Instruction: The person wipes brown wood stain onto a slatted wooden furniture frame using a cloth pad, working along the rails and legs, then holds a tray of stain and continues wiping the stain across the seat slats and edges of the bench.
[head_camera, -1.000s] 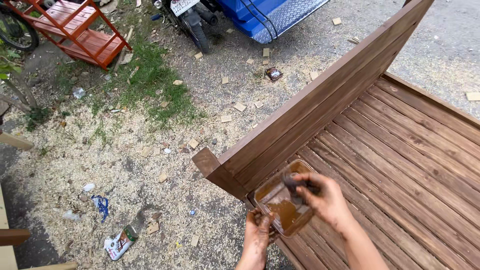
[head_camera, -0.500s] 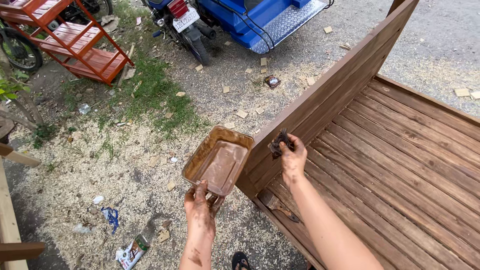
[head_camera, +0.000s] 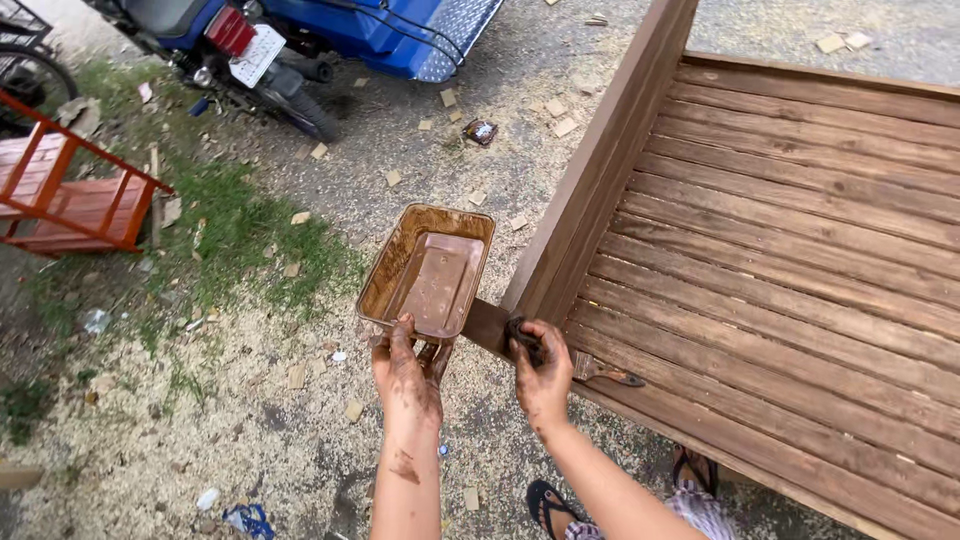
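My left hand (head_camera: 405, 377), smeared with brown stain, grips the near end of a rectangular plastic tray (head_camera: 385, 275) that holds brown liquid and hangs over the ground. My right hand (head_camera: 542, 372) is closed on a small dark stained rag (head_camera: 524, 335) and presses it against the protruding end of a rail at the corner of a slatted wooden frame (head_camera: 780, 260). The frame is stained brown and fills the right half of the view. A tall side board (head_camera: 600, 170) rises along its left edge.
Sawdust and wood offcuts cover the ground at the left. A blue motor tricycle (head_camera: 330, 40) stands at the top. An orange-red wooden rack (head_camera: 70, 195) lies at the far left. My sandalled foot (head_camera: 549, 503) is at the bottom.
My right hand has dropped from the top of the side board to the rail end at the corner. The tray has moved right, closer to the frame.
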